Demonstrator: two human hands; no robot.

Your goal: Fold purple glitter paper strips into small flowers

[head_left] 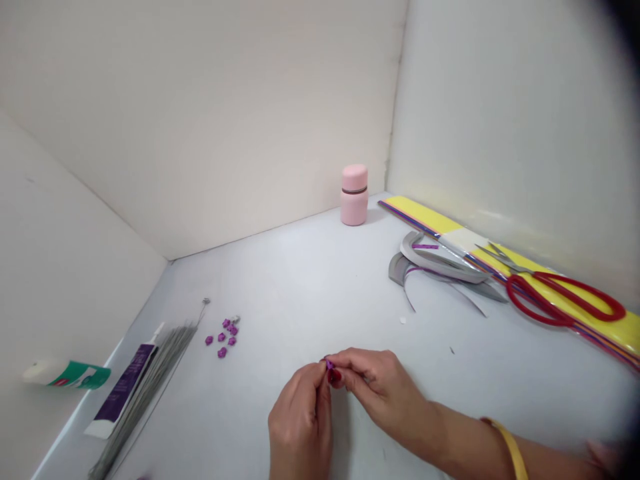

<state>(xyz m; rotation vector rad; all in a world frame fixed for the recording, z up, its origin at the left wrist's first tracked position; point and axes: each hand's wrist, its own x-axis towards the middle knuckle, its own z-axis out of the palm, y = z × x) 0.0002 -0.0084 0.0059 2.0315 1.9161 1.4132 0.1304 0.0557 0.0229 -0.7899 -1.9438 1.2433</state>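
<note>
A small purple paper piece (pixel 330 365), much like the folded stars on the table, is pinched between the fingertips of both hands. My left hand (pixel 301 417) comes up from the bottom edge, its thumb and forefinger closed on the piece. From the right, my right hand (pixel 387 388) meets it, thumb and forefinger pressed on the same piece; a dark red nail shows there. Fingertips cover most of the piece, so its exact shape is hidden. Several purple paper stars (pixel 221 337) lie in a loose cluster to the left of the hands.
At left lie a bundle of grey wires (pixel 155 393), a purple-and-white tube (pixel 125 387) and a green-and-white bottle (pixel 75 375). A pink jar (pixel 354 197) stands at the back. Red-handled scissors (pixel 543 283) rest on yellow paper packs (pixel 430 217), near curled grey strips (pixel 440 263).
</note>
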